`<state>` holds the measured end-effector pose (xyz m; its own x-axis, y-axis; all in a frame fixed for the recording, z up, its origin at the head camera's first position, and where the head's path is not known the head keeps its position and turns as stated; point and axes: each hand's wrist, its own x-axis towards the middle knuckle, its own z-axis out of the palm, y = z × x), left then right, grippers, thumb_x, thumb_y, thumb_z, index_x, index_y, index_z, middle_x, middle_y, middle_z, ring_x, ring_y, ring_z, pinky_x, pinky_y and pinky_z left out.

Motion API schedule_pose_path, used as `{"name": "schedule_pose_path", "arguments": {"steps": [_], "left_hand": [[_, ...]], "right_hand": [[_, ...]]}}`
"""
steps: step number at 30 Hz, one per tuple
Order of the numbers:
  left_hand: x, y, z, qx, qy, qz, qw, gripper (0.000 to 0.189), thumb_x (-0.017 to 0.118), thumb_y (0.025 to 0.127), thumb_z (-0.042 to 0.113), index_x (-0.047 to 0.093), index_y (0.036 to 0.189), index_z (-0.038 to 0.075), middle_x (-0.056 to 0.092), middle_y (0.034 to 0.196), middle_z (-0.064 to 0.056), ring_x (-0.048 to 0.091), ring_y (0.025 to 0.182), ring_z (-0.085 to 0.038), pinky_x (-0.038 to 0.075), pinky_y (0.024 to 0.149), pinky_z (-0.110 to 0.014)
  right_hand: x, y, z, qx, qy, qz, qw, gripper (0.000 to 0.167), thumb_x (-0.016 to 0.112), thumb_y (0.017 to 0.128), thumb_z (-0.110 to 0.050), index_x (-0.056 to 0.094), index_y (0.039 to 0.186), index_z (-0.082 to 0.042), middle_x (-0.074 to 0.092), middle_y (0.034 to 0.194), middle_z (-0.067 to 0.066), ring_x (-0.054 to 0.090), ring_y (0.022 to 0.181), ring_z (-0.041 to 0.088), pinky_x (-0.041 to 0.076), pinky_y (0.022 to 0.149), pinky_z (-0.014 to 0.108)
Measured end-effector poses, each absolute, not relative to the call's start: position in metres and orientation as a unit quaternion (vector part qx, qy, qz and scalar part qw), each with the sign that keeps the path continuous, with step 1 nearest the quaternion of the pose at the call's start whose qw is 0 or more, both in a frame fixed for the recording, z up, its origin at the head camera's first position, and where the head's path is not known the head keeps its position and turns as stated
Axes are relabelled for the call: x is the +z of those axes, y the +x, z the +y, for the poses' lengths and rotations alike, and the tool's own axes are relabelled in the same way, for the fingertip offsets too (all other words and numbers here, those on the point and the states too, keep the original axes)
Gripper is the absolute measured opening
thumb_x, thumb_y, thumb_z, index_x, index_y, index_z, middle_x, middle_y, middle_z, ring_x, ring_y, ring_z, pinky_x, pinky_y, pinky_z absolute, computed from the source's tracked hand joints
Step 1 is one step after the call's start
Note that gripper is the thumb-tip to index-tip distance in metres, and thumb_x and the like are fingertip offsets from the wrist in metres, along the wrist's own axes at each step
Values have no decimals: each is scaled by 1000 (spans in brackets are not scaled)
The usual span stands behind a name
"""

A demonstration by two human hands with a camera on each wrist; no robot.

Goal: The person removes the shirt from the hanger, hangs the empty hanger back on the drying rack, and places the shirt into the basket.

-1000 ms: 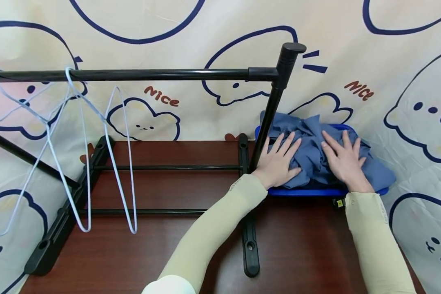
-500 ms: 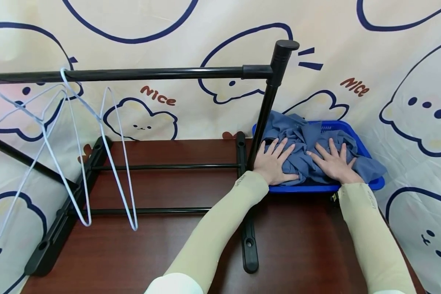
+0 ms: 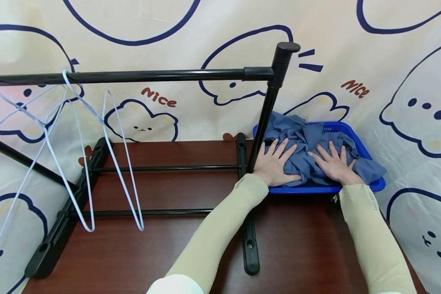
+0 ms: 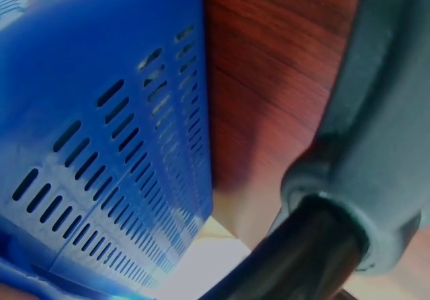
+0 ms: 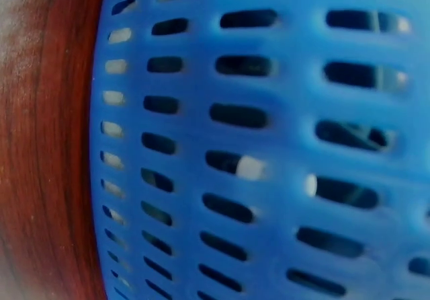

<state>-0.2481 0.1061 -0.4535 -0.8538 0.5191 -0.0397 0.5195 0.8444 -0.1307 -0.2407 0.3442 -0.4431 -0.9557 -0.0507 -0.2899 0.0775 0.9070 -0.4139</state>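
Note:
A crumpled blue-grey cloth (image 3: 308, 136), like a garment, fills a blue plastic basket (image 3: 356, 141) at the right of the head view. My left hand (image 3: 273, 165) lies on the cloth's left part, fingers spread, close beside the rack's slanted post. On the right part rests my right hand (image 3: 334, 165), palm down with straight, spread fingers. Neither hand grips anything. The left wrist view shows the slotted basket wall (image 4: 134, 132) next to the rack's foot. Slots of the same basket (image 5: 195, 125) fill most of the right wrist view.
A black garment rack (image 3: 161, 75) stands on the brown table (image 3: 297, 245), left of the basket. Pale blue wire hangers (image 3: 112, 151) hang from its bar at the left. A printed curtain (image 3: 220, 20) lies behind and to the right.
Both hands have moved slightly left and settled lower on the cloth, which lies flatter. More of the basket's right and back rim shows. In the last half second the hands stay nearly still.

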Motion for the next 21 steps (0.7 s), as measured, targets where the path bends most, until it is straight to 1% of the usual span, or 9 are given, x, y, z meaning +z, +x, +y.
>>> {"name": "schedule_pose_path", "arguments": {"steps": [4,8,11,14,16,19,21], "left_hand": [[-452,-244,104,-35,276,960,-10,101,25,82,93,-10,161,40,-8,169,5,1,155,-25,2,120,-53],[-451,-234,101,4,280,959,-36,95,33,88,86,3,164,37,3,170,3,6,154,-25,4,121,-50],[-447,-223,98,24,277,960,-45,87,37,94,78,11,164,34,9,170,1,5,154,-24,3,121,-48],[-438,-211,96,50,280,958,-40,81,41,99,69,14,165,30,9,170,-1,1,155,-25,-1,121,-47],[-428,-203,91,74,290,953,-39,79,43,101,64,15,165,27,8,170,-2,-1,155,-25,0,121,-46],[-406,-188,76,150,321,935,-21,77,48,102,59,17,164,26,7,170,-1,0,154,-21,9,121,-43],[-391,-175,61,213,349,912,-25,74,51,102,56,24,163,26,12,169,0,8,154,-17,21,119,-40]], "right_hand": [[-443,-239,345,-215,6,966,142,95,22,96,-79,5,164,-14,-22,163,22,-38,137,49,-21,92,82],[-443,-236,346,-213,5,967,138,94,20,97,-78,4,164,-14,-20,163,23,-35,138,51,-19,92,83],[-440,-232,346,-214,5,967,138,93,21,97,-78,4,164,-15,-19,163,23,-33,138,52,-18,93,83],[-433,-228,347,-216,8,968,125,92,20,98,-76,6,164,-13,-15,163,27,-26,140,56,-12,95,84],[-425,-225,346,-222,8,969,107,90,21,100,-73,9,164,-11,-10,163,31,-19,141,60,-6,96,85],[-411,-220,342,-228,-1,972,56,85,25,104,-66,18,162,-5,2,160,38,-4,141,64,4,101,83],[-402,-216,338,-232,-5,973,12,81,29,105,-62,23,160,-3,10,159,39,5,140,65,9,103,81]]}}
